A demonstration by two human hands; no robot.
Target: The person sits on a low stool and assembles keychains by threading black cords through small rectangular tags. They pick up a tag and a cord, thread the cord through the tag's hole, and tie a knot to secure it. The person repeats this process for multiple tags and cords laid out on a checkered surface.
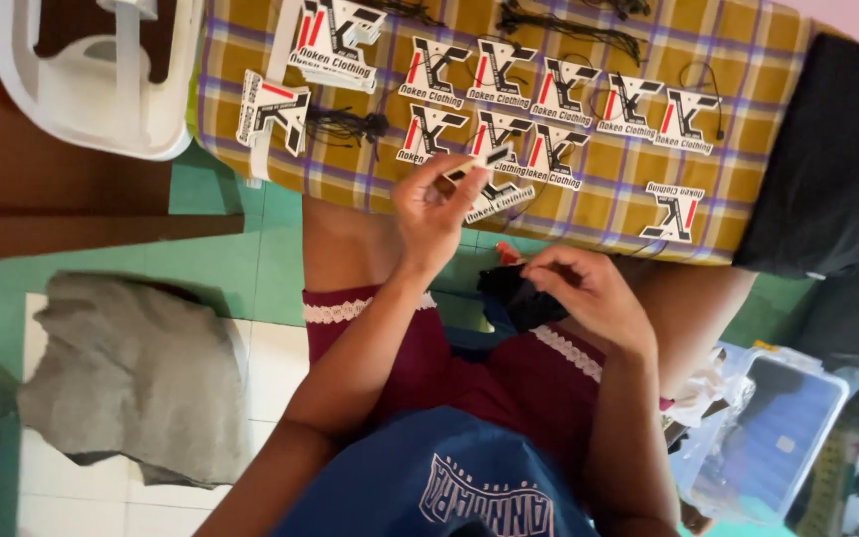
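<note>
Left hand (439, 204) pinches a paper tag (479, 164) at centre frame, above the checked cloth (589, 189). Right hand (589, 288) is closed on dark fabric (519, 293) over the lap. Risk: the loose pinch lets the tag drop among the laid-out tags (539, 99), scattering the rows.

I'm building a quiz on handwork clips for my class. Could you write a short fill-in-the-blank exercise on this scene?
1. The left hand pinches one hang tag above a ____ cloth with purple stripes.
2. The right hand rests on a bundle of ____ fabric on the lap.
3. A crumpled ____ cloth lies on the floor tiles.

Missing words: yellow checked; black; grey
</note>
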